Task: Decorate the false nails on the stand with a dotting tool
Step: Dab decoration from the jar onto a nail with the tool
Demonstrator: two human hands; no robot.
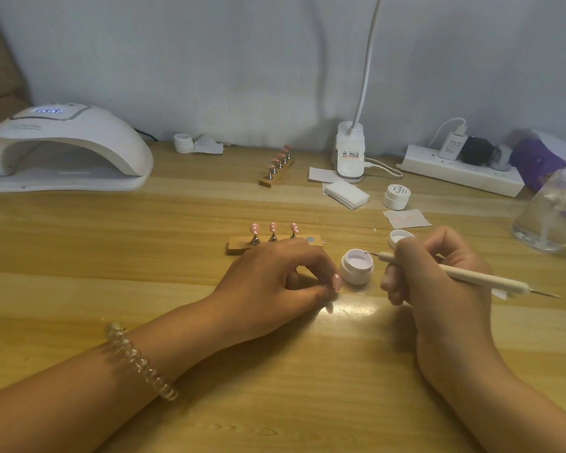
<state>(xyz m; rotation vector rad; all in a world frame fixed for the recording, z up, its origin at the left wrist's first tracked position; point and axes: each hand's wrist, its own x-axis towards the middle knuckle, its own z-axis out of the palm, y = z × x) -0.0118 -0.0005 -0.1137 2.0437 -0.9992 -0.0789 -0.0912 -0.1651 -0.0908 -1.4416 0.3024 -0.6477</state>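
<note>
Nearest, pinches what looks like a loose pink nail [336,282] between thumb and forefinger of the left hand [275,279], low on the table [177,289]. Grips the dotting tool [471,276] in the right hand's [438,279] curled fingers, fine tip at the rim of the open white jar [356,271] between both hands. Just beyond, shows the wooden stand [237,248] bearing three pink false nails [273,227] upright. Farther back, has a second stand [276,174] and a curing lamp [62,148].
</note>
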